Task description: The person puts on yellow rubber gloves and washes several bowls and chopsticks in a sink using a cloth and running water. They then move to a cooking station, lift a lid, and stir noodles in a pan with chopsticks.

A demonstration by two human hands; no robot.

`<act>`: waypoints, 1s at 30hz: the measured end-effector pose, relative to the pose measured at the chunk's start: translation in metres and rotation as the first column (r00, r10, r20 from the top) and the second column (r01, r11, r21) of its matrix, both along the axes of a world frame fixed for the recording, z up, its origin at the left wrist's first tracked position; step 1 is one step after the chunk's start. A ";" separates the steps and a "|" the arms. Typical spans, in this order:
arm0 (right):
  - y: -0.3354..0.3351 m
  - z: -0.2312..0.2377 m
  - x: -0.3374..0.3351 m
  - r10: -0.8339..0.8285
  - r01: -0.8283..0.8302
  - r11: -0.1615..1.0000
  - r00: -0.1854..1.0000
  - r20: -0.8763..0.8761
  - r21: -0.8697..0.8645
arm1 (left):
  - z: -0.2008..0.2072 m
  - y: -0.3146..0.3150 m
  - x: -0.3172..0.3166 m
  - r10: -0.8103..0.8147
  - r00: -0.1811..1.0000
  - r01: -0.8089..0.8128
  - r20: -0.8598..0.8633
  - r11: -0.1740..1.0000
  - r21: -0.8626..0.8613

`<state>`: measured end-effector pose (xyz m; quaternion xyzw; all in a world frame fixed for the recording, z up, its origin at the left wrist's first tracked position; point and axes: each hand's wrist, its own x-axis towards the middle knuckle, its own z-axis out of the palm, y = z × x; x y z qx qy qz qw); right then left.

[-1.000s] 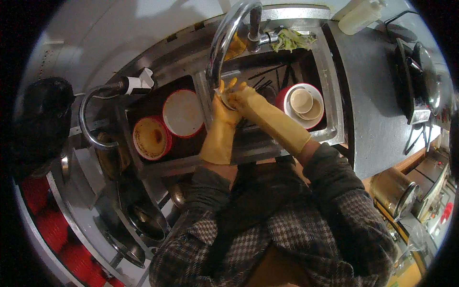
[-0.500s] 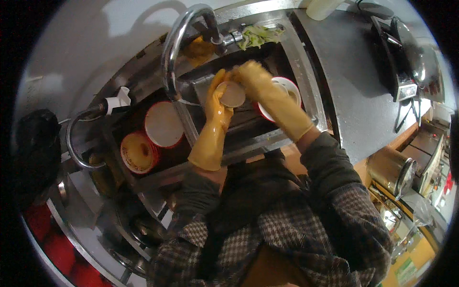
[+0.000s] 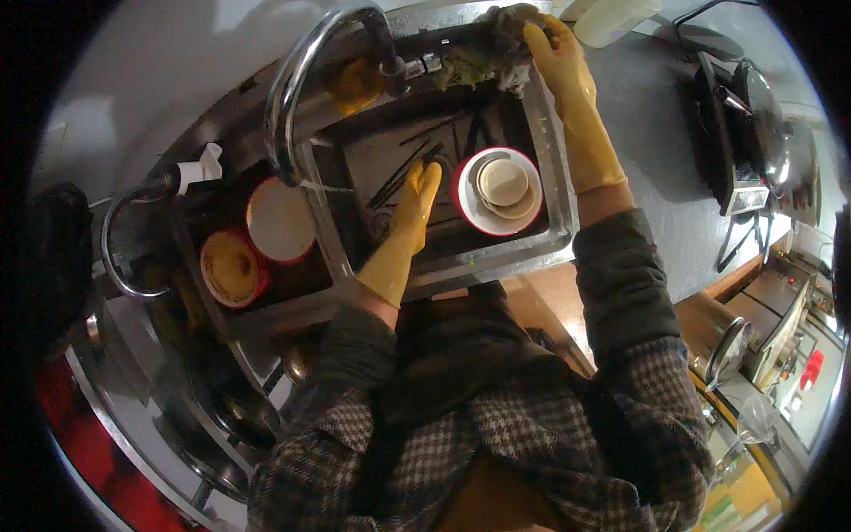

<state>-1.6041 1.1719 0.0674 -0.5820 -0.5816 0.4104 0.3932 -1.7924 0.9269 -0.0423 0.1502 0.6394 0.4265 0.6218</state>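
My left hand (image 3: 412,208), in a wet yellow rubber glove, is held over the sink basin (image 3: 558,191). Its fingers are stretched out and hold nothing. At the far right corner of the sink, my right hand (image 3: 563,62), gloved alike, grips a bunched grey rag (image 3: 512,44). To the right in the basin stands a red bowl with a white inside (image 3: 474,213), and small pale bowls (image 3: 508,182) are nested in it. Thin dark sticks (image 3: 399,182) lie on the basin floor near my left fingertips; their kind is unclear.
A chrome faucet (image 3: 282,106) arches over the basin's left side. Further left are a white-lined red bowl (image 3: 279,222) and another with brown residue (image 3: 232,269). Leafy green scraps (image 3: 468,71) and a yellow-brown cloth (image 3: 356,86) lie behind the basin. A lidded cooker (image 3: 745,133) stands right.
The small bowl has left my left hand; a similar one now sits in the red bowl. My right hand has moved up and right to the sink corner, where the grey rag now shows.
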 end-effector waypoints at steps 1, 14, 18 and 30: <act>-0.006 -0.003 0.005 -0.050 0.041 0.998 0.982 0.181 0.052 | -0.003 -0.001 0.000 -0.005 0.998 0.014 0.069 0.991 -0.132; -0.067 -0.106 0.015 0.839 -0.790 0.532 0.441 0.319 -0.306 | -0.158 -0.001 0.082 0.442 0.504 -0.367 0.742 0.887 -0.279; -0.057 -0.124 0.013 0.824 -0.665 0.546 0.316 0.470 -0.510 | -0.156 -0.004 0.093 0.499 0.488 -0.423 0.716 0.853 -0.306; -0.056 -0.070 -0.118 0.866 -0.833 0.470 0.371 0.334 -0.292 | -0.044 0.020 -0.055 0.262 0.514 -0.590 0.817 0.799 0.115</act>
